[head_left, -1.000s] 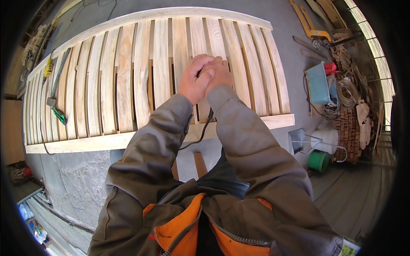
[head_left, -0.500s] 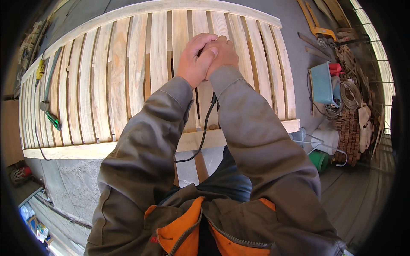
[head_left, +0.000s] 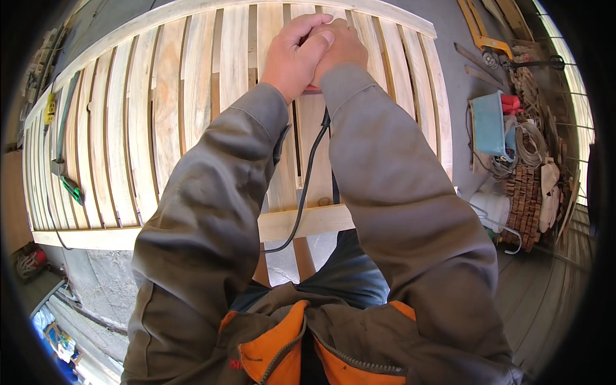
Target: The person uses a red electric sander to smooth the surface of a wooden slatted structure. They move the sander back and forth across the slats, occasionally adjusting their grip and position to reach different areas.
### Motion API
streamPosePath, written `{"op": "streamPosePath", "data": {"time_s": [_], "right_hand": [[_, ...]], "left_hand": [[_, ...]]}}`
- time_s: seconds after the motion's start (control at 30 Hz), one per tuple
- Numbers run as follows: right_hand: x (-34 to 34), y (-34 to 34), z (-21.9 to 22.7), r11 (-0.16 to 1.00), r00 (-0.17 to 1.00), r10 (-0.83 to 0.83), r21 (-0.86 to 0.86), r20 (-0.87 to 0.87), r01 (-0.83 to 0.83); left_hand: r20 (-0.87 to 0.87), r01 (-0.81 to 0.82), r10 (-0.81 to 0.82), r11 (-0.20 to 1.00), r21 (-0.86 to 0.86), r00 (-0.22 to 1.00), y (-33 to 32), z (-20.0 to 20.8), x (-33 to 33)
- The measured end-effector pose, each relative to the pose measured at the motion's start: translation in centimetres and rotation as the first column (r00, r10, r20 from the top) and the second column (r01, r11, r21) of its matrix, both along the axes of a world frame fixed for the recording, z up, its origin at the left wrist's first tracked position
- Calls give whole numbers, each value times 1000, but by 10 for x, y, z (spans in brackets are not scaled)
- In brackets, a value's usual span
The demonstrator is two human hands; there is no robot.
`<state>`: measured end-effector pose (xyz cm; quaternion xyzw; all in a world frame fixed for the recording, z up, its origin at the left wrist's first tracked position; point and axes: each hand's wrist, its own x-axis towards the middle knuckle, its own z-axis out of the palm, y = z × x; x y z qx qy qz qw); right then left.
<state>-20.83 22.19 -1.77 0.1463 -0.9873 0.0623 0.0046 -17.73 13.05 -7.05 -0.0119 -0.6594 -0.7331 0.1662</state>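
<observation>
Both my hands press together on a corded power tool whose body they hide almost wholly; only a red edge [head_left: 312, 90] and its black cord [head_left: 310, 168] show. My left hand [head_left: 294, 56] wraps its left side, with the thumb lying over my right hand [head_left: 343, 48], which closes over the top. Under the tool is a long panel of pale wooden slats [head_left: 168, 96], with narrow gaps between them. What kind of tool it is, I cannot make out. From its rear the cord runs back toward me, over the panel's near rail [head_left: 305, 222].
On the panel's left lie a long grey tool with a green handle [head_left: 72, 190] and a yellow connector [head_left: 49, 109] on a cord. To the right stand a blue plastic bin [head_left: 487, 125], coiled cable [head_left: 531, 142], stacked wood pieces [head_left: 518, 204] and an orange-yellow wheeled frame [head_left: 487, 42].
My hands and the tool have moved away from me across the slats, toward the far rail, with my arms stretched further. The cord has followed. The view has shifted slightly.
</observation>
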Motion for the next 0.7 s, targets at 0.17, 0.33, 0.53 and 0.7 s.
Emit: {"op": "streamPosePath", "data": {"time_s": [0.17, 0.33, 0.53, 0.7], "right_hand": [[-28, -8, -1, 1000, 999, 7, 18, 47, -8], [-52, -17, -4, 999, 1000, -12, 43, 28, 11], [-90, -24, -11, 998, 996, 47, -33, -70, -49], [-116, -28, 0, 994, 996, 60, -82, -65, -65]], "left_hand": [[16, 4, -4, 1000, 21, 1000, -8, 1, -21], [48, 51, -56, 993, 102, 997, -17, 3, -47], [-86, -41, 40, 999, -13, 996, -27, -1, -82], [-120, -20, 20, 1000, 0, 993, -35, 0, -113]]}}
